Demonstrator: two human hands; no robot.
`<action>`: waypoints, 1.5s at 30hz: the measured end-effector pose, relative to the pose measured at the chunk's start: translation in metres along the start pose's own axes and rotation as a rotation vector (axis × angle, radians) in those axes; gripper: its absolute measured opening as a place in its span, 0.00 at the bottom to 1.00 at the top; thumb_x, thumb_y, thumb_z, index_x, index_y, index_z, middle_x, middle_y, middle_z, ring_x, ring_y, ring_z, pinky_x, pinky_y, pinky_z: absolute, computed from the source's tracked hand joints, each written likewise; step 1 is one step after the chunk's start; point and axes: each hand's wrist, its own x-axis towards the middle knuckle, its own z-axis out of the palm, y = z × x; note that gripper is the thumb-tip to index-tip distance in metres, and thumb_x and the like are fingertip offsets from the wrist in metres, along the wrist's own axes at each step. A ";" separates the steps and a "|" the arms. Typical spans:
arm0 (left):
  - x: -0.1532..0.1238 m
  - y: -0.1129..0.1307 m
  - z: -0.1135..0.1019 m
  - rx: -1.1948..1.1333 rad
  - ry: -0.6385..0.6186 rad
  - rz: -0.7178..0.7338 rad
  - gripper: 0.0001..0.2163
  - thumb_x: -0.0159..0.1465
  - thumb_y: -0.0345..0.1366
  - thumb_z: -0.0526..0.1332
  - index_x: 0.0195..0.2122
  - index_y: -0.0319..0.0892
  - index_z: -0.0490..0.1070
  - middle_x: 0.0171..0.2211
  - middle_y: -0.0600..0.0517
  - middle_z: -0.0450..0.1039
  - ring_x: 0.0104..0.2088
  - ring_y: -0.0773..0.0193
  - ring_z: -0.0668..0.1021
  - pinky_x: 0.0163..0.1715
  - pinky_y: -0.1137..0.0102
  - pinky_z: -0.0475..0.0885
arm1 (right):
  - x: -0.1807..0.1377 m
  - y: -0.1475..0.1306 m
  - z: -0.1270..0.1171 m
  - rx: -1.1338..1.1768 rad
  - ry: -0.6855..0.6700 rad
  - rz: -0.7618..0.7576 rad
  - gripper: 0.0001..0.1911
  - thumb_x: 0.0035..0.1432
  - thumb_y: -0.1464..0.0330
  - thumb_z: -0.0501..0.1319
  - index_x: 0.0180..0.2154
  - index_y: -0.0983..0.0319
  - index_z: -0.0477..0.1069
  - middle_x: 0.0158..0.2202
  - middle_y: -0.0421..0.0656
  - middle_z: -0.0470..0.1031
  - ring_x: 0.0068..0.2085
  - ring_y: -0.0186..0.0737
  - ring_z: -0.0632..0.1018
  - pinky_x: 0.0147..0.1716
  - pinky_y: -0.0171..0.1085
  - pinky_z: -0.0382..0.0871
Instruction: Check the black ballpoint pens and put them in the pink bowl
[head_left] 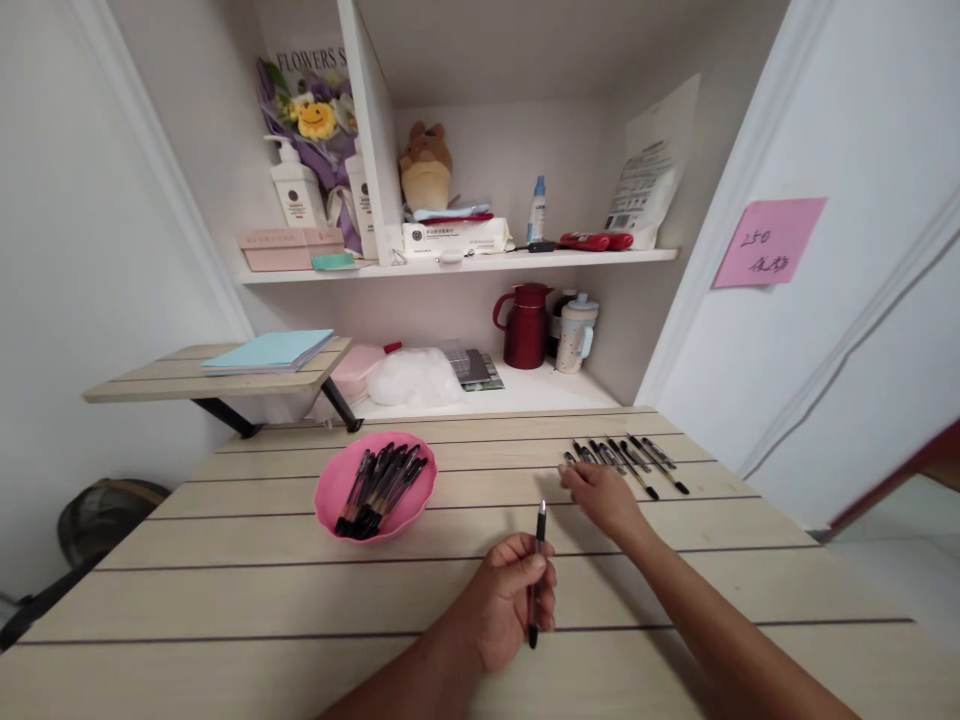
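Note:
My left hand [508,598] is closed around a black pen [537,572], held upright over the wooden table [225,600] near the front middle. My right hand [600,495] reaches forward, fingers stretched out, its fingertips touching the left end of a row of several black pens [626,460] laid side by side on the table. A pink bowl [375,488] to the left holds several more black pens.
Behind the table stand white shelves with a red jug [525,325], a mug [576,333], bottles, a plush toy [424,165] and boxes. A small raised wooden stand [217,375] carries blue notebooks. A pink note [766,242] hangs on the right wall.

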 end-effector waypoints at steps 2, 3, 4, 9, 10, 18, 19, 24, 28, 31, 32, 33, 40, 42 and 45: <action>0.000 0.000 0.000 0.001 0.009 0.004 0.10 0.53 0.35 0.62 0.34 0.41 0.63 0.24 0.56 0.65 0.17 0.75 0.67 0.16 0.78 0.58 | -0.023 -0.011 0.007 0.474 -0.138 0.045 0.24 0.53 0.52 0.48 0.24 0.64 0.70 0.20 0.43 0.71 0.22 0.35 0.70 0.22 0.33 0.60; 0.000 0.000 0.001 0.008 0.021 0.007 0.10 0.52 0.34 0.62 0.33 0.41 0.62 0.24 0.57 0.65 0.17 0.75 0.67 0.15 0.78 0.58 | -0.034 -0.016 0.011 0.646 -0.185 0.065 0.23 0.52 0.51 0.50 0.25 0.63 0.69 0.21 0.42 0.70 0.22 0.34 0.69 0.22 0.33 0.59; 0.000 -0.001 0.001 0.019 0.035 0.013 0.10 0.52 0.34 0.62 0.33 0.41 0.62 0.23 0.57 0.65 0.16 0.76 0.66 0.14 0.79 0.57 | -0.043 -0.020 0.016 0.756 -0.200 0.069 0.21 0.50 0.51 0.54 0.24 0.63 0.68 0.20 0.40 0.69 0.22 0.32 0.68 0.23 0.32 0.59; 0.001 -0.003 0.003 0.085 0.064 0.061 0.12 0.50 0.34 0.63 0.31 0.42 0.59 0.21 0.59 0.64 0.11 0.78 0.62 0.10 0.79 0.50 | -0.059 -0.028 0.033 0.909 -0.085 0.070 0.19 0.41 0.54 0.63 0.18 0.63 0.63 0.16 0.36 0.64 0.19 0.29 0.63 0.21 0.32 0.57; 0.001 -0.004 0.003 0.091 0.060 0.062 0.12 0.51 0.34 0.62 0.31 0.43 0.58 0.21 0.59 0.64 0.11 0.78 0.61 0.09 0.79 0.49 | -0.058 -0.028 0.034 0.919 -0.065 0.078 0.19 0.41 0.54 0.63 0.18 0.63 0.63 0.16 0.36 0.63 0.19 0.29 0.62 0.21 0.32 0.56; 0.002 -0.004 0.002 0.096 0.036 0.065 0.09 0.55 0.37 0.58 0.34 0.42 0.59 0.21 0.58 0.65 0.10 0.78 0.62 0.09 0.79 0.50 | -0.060 -0.025 0.032 1.137 -0.219 0.131 0.19 0.43 0.53 0.62 0.23 0.65 0.68 0.19 0.39 0.68 0.19 0.28 0.63 0.19 0.31 0.56; 0.002 -0.004 0.002 0.098 0.037 0.062 0.09 0.56 0.37 0.58 0.34 0.41 0.60 0.21 0.58 0.65 0.10 0.77 0.62 0.09 0.79 0.50 | -0.060 -0.026 0.032 1.136 -0.212 0.139 0.19 0.43 0.53 0.62 0.22 0.64 0.67 0.18 0.38 0.67 0.18 0.28 0.63 0.19 0.31 0.56; 0.003 -0.004 0.001 0.106 0.036 0.054 0.08 0.56 0.38 0.57 0.34 0.41 0.61 0.20 0.57 0.66 0.10 0.77 0.62 0.09 0.79 0.51 | -0.060 -0.024 0.031 1.140 -0.207 0.075 0.18 0.44 0.55 0.63 0.23 0.65 0.67 0.18 0.39 0.68 0.17 0.28 0.63 0.19 0.31 0.56; 0.003 -0.004 0.001 0.115 0.044 0.050 0.08 0.57 0.39 0.57 0.35 0.40 0.62 0.20 0.57 0.66 0.10 0.76 0.63 0.09 0.78 0.52 | -0.061 -0.023 0.030 1.165 -0.245 0.106 0.18 0.46 0.55 0.62 0.25 0.64 0.68 0.18 0.38 0.68 0.17 0.27 0.63 0.18 0.30 0.56; 0.003 -0.005 0.001 0.118 0.031 0.060 0.09 0.56 0.39 0.58 0.34 0.39 0.64 0.20 0.57 0.66 0.10 0.76 0.63 0.09 0.78 0.52 | -0.062 -0.023 0.029 1.132 -0.254 0.078 0.18 0.46 0.55 0.62 0.21 0.64 0.66 0.14 0.37 0.65 0.15 0.27 0.61 0.17 0.30 0.53; 0.003 -0.005 0.001 0.117 0.033 0.062 0.09 0.56 0.39 0.58 0.34 0.38 0.65 0.20 0.56 0.66 0.11 0.76 0.63 0.10 0.78 0.53 | -0.062 -0.024 0.029 1.150 -0.260 0.070 0.18 0.46 0.55 0.62 0.23 0.65 0.67 0.16 0.38 0.67 0.16 0.27 0.62 0.17 0.30 0.54; 0.003 -0.005 0.001 0.114 0.038 0.062 0.10 0.56 0.39 0.58 0.34 0.38 0.65 0.20 0.56 0.66 0.11 0.76 0.64 0.10 0.78 0.53 | -0.062 -0.024 0.029 1.175 -0.267 0.071 0.18 0.45 0.55 0.62 0.25 0.65 0.68 0.20 0.39 0.69 0.17 0.27 0.63 0.18 0.30 0.55; 0.004 -0.003 0.000 0.090 0.041 0.026 0.11 0.55 0.40 0.59 0.34 0.38 0.67 0.19 0.56 0.65 0.11 0.78 0.60 0.11 0.78 0.48 | -0.060 -0.020 0.029 1.139 -0.265 0.060 0.18 0.44 0.55 0.63 0.22 0.65 0.67 0.15 0.37 0.65 0.16 0.27 0.61 0.17 0.30 0.53; 0.004 -0.002 -0.002 0.070 0.035 0.006 0.11 0.55 0.40 0.59 0.33 0.38 0.67 0.18 0.57 0.64 0.10 0.79 0.58 0.11 0.78 0.45 | -0.059 -0.020 0.029 1.190 -0.261 0.055 0.17 0.44 0.57 0.64 0.25 0.65 0.69 0.21 0.41 0.70 0.18 0.27 0.64 0.19 0.30 0.54; 0.004 0.001 -0.004 0.048 0.016 -0.020 0.11 0.55 0.40 0.60 0.33 0.38 0.67 0.18 0.58 0.63 0.11 0.80 0.55 0.12 0.78 0.42 | -0.060 -0.024 0.029 1.300 -0.288 0.087 0.16 0.41 0.57 0.65 0.27 0.64 0.71 0.27 0.44 0.72 0.25 0.33 0.69 0.20 0.30 0.56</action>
